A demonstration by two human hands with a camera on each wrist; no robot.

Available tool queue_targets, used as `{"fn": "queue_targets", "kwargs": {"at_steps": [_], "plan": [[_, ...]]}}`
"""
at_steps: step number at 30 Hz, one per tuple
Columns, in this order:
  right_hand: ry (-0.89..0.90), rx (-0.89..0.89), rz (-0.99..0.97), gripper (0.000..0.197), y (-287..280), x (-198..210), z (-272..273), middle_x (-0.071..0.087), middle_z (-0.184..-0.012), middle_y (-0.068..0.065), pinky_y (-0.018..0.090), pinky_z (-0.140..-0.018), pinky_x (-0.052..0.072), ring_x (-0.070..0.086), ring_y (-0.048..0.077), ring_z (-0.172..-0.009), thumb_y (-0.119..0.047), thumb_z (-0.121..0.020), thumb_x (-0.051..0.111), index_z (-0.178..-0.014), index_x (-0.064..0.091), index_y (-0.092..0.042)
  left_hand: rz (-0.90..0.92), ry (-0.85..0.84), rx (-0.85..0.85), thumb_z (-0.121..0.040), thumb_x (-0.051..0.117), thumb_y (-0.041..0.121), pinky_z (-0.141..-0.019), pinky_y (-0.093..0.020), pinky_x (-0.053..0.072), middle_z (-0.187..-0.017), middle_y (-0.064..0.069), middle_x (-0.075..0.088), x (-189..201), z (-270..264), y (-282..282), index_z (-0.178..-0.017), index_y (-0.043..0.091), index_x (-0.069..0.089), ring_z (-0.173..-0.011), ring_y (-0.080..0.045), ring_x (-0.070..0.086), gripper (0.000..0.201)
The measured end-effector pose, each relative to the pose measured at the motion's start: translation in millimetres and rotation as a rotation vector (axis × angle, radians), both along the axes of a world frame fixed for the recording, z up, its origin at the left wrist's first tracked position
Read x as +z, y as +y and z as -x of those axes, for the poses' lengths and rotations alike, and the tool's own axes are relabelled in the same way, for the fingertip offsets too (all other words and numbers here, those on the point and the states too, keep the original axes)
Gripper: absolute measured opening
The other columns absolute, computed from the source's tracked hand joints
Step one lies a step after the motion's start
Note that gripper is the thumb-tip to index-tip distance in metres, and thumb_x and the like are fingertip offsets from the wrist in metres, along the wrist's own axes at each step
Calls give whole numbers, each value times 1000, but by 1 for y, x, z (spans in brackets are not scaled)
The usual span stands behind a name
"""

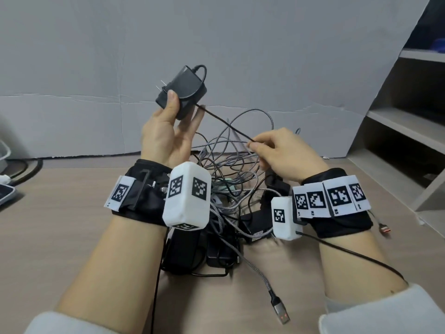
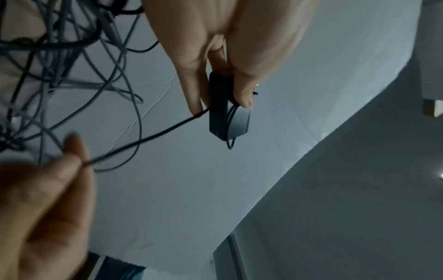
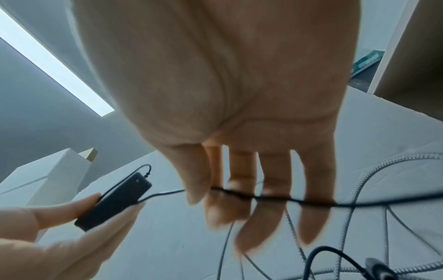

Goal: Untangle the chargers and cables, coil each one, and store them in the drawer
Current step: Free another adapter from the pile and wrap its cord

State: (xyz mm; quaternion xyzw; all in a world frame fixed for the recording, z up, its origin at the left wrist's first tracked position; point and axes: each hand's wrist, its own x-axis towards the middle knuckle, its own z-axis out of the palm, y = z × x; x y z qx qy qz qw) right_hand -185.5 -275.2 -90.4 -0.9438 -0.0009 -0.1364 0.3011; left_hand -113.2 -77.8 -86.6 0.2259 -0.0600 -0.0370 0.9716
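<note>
While our left hand (image 1: 166,136) lifts a black power adapter (image 1: 182,91) well above the wooden floor (image 1: 72,213), thumb pressed on its near face and fingers curled behind it, our right hand (image 1: 281,153) pinches the adapter's thin black cord (image 1: 226,124) between thumb and forefinger. The cord runs taut and slanting down from the adapter to that pinch. In the left wrist view we see the same adapter (image 2: 227,111) clamped edge-on between thumb and fingers, the cord (image 2: 148,140) leaving it towards our right hand (image 2: 43,199) at the lower left. The right wrist view shows the cord (image 3: 275,199) crossing under our right fingers (image 3: 244,170), which are bent over it, and the adapter (image 3: 115,200) in our left hand (image 3: 36,236) off to the side.

Two metal prongs (image 1: 160,85) stick out of the adapter's far end. A short loop of the cord (image 1: 203,71) curves out of its top corner.

Below and between our wrists lies the tangle of grey braided cables (image 1: 231,150), some loops rising into the air behind our right hand. More black chargers (image 1: 185,249) sit on the floor under the tangle, near our forearms. One braided cable ends in a USB plug (image 1: 280,312) lying free on the floor close to us. Grey shelves (image 1: 404,121) stand at the right, and a pale wall panel (image 1: 96,56) lies behind.
</note>
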Motion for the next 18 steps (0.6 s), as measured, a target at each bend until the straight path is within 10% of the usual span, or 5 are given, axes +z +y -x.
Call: {"fn": "queue_targets", "kwargs": {"at_steps": [6, 18], "plan": [[-111, 151, 83, 13, 13, 16, 12, 58, -64, -10, 19, -58, 34, 50, -1, -56, -30, -98, 63, -91, 72, -26, -475, -150, 245, -89, 73, 3, -89, -36, 58, -115, -9, 69, -12, -1, -4, -122, 6, 58, -105, -25, 71, 37], [-503, 20, -169, 7, -9, 22, 12, 65, -65, -8, 29, -68, 50, 60, 9, -63, -26, -93, 69, -89, 74, -23, -974, -481, -284, -97, 62, 4, -70, -19, 53, -106, -7, 73, -21, 9, -17, -124, 6, 65, -91, -20, 64, 28]]}}
